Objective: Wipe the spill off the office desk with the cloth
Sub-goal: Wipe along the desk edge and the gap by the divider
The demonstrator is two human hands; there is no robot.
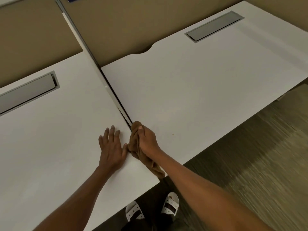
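A brown cloth (143, 158) lies bunched along the gap between two white desks, its tail hanging over the front edge. My right hand (147, 140) grips the cloth's upper part and presses it at the seam. My left hand (111, 147) rests flat, fingers spread, on the left desk (50, 139) just beside the cloth. A tiny brownish speck (173, 134) shows on the right desk (200, 89), a little to the right of my right hand. No other spill is visible.
A thin divider panel (93, 60) runs between the desks toward the back. Each desk has a grey cable hatch (214, 26), the left hatch (28, 92) slightly raised. Tan partition walls stand behind. Carpeted floor and my sandalled feet (170, 205) are below the front edge.
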